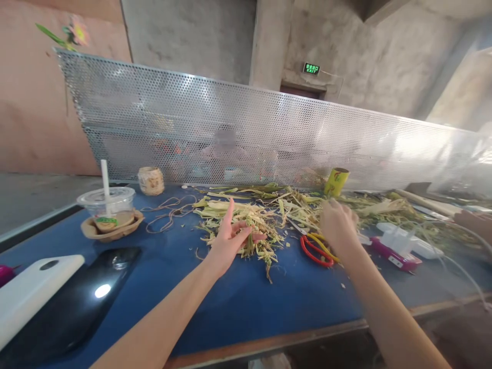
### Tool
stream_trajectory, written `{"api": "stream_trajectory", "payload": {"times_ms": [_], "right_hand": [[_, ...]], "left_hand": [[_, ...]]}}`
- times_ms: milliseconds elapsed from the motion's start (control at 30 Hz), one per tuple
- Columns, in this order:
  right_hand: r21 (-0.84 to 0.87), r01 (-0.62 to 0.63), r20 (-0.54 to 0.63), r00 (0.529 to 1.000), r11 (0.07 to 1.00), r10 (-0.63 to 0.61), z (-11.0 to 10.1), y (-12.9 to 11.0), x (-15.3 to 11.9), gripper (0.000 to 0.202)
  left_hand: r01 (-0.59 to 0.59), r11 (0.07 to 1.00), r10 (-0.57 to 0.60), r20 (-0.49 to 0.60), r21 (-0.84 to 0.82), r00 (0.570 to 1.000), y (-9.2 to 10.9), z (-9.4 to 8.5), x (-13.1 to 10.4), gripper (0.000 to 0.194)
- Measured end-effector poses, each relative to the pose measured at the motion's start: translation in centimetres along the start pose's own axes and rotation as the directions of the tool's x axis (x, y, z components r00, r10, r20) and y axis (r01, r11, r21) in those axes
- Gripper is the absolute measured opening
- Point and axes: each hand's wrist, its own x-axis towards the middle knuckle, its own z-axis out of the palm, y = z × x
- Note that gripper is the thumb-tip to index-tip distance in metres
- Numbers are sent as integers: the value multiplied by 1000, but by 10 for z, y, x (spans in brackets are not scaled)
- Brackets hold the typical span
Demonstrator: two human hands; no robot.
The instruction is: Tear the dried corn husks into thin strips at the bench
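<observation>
My left hand [226,241] is over a heap of dried, pale green-yellow plant strips [219,210]. Its thumb points up, while the other fingers are bent around a small bundle of strips [249,228] that passes between them. A ragged tail of plant matter hangs below toward the blue tabletop [238,312]. Farther right, my right hand [340,220] is smeared by motion, and its fingertips cannot be made out. Close to it lie scissors with red handles [313,252] and a yellow handle [323,245], partly behind the hand. A yellow can [336,182] stands just beyond.
Perforated metal panel [230,118] borders the table's back. At left are a lidded plastic cup [105,200], a twine-wrapped jar [151,181], loose cord [169,212], a dark phone [77,297] and a white device [42,287]. A purple-and-white power strip [397,255] and another person's hand [474,220] are right.
</observation>
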Motion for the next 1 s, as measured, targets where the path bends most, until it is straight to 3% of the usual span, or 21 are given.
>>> {"api": "stream_trajectory", "payload": {"times_ms": [33,67,133,200,300,400,467,633,1000], "right_hand": [[88,17,-59,998,996,-12,-7,-12,1,28],[217,121,-32,993,969,-117,-12,-26,0,26],[508,288,105,915,812,-390,-14,-58,-9,24],[676,301,126,852,673,-508,-7,-83,-20,29],[787,228,49,903,574,-427,8,-99,-27,26],[806,232,-48,942,545,-331,16,-99,-25,18],[831,193,-28,951,522,-306,16,-96,-23,17],[892,49,100,949,450,-301,12,-93,-23,22],[901,76,78,940,427,-332,18,-86,-20,27]], "left_hand": [[-8,1000,8,23,22,1000,0,0,-1,87],[-18,999,16,43,40,999,0,-1,-1,85],[-41,997,37,68,63,997,-1,-2,-1,81],[-62,995,57,64,79,996,-2,-5,0,77],[-64,992,61,28,112,998,-4,-7,2,71],[-42,993,41,12,110,999,-7,-5,3,69],[-52,991,51,10,127,999,-8,-3,3,65],[-80,969,75,32,234,997,-11,0,4,51],[-68,946,47,75,317,996,-11,2,2,51]]}}
